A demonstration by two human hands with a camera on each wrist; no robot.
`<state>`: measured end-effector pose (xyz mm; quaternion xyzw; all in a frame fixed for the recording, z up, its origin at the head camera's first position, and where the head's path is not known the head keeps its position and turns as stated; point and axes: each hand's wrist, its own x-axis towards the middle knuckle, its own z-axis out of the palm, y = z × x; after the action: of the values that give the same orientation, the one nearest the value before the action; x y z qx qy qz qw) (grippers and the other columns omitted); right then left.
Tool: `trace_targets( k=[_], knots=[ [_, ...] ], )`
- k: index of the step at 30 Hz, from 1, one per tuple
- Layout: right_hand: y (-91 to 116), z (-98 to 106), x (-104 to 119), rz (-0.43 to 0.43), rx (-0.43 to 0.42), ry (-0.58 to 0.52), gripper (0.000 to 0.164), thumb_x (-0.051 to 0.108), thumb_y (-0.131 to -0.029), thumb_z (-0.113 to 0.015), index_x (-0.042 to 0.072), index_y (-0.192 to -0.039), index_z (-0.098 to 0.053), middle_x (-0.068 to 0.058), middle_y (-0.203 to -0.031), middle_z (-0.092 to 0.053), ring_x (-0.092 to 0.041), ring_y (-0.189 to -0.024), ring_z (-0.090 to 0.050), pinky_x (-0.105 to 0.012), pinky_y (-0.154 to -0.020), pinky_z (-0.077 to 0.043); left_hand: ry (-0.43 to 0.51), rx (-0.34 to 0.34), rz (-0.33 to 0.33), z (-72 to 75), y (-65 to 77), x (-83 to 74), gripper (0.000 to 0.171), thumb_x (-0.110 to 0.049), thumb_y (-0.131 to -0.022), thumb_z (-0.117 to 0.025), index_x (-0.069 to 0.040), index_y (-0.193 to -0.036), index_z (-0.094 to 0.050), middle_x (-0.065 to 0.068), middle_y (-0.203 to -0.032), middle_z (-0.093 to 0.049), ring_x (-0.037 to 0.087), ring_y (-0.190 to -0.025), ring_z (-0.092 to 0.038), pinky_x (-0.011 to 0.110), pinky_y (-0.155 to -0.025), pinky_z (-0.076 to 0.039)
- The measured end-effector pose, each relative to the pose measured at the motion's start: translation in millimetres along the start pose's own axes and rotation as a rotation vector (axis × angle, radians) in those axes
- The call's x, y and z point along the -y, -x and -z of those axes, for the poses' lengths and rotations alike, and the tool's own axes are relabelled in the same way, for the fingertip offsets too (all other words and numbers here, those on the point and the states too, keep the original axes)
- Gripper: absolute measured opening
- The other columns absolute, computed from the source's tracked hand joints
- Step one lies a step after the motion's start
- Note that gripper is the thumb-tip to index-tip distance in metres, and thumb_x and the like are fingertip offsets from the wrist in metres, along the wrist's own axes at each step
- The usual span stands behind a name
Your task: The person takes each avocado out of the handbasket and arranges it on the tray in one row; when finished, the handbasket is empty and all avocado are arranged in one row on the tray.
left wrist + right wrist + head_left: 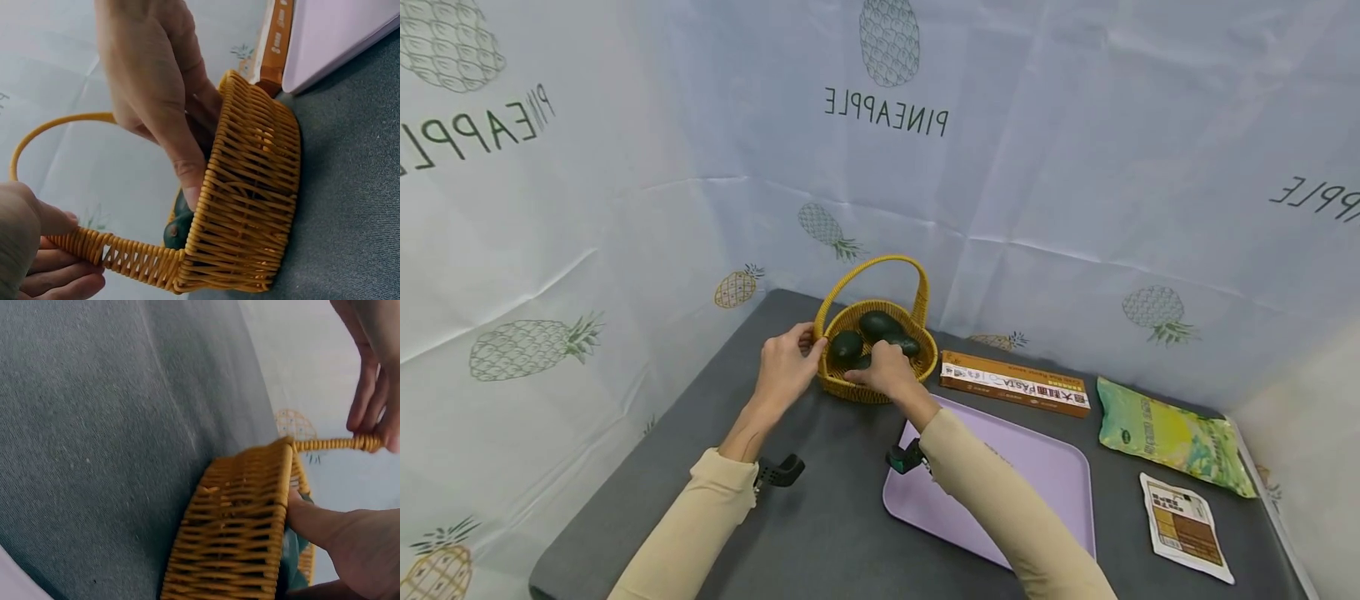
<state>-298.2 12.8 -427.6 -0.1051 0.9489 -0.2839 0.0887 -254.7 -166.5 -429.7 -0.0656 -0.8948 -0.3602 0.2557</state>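
Note:
A yellow woven basket point(857, 393) with a tall arched handle stands at the far left corner of the table. Several dark green avocados point(880, 325) lie inside it. My left hand point(786, 367) pinches the left side of the basket handle point(134, 255) between thumb and fingers. Over the front rim, my right hand point(889, 371) reaches into the basket, thumb and fingers around an avocado point(861, 362). The basket wall hides most of those fingertips in the left wrist view, where one avocado point(178, 230) shows near the thumb.
A lilac tray point(1052, 467) lies beneath the right forearm. Behind it is an orange pasta box point(1015, 383). Farther right are a green and yellow bag point(1172, 433) and a white and brown packet point(1186, 527). A pineapple-printed curtain point(1037, 167) hangs behind the table.

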Motion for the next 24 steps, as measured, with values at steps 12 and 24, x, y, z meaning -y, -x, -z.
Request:
trace_targets(
  k=[12,24],
  knots=[
    [-11,8,-18,0.007,0.043,-0.027,0.054,0.049,-0.082,-0.089,0.001,-0.097,-0.067,-0.015,-0.089,-0.062,-0.027,-0.074,-0.063,-0.036,-0.064,-0.049,-0.018,-0.014,-0.007,-1.6,-1.4,-2.9,0.030,-0.014,-0.098,-0.075,0.005,-0.121,-0.072,0.021,-0.099,-0.079,0.033,-0.085,-0.076,0.048,-0.072,-0.063],
    [3,35,-31,0.076,0.027,-0.051,0.056,0.054,-0.080,-0.088,0.007,-0.065,-0.062,-0.003,-0.052,-0.051,-0.023,-0.052,-0.057,-0.026,-0.046,-0.041,-0.026,-0.013,-0.013,-0.9,-1.3,-3.1,0.030,-0.015,-0.097,-0.076,0.005,-0.119,-0.073,0.021,-0.098,-0.079,0.033,-0.085,-0.077,0.048,-0.073,-0.063]
  ],
)
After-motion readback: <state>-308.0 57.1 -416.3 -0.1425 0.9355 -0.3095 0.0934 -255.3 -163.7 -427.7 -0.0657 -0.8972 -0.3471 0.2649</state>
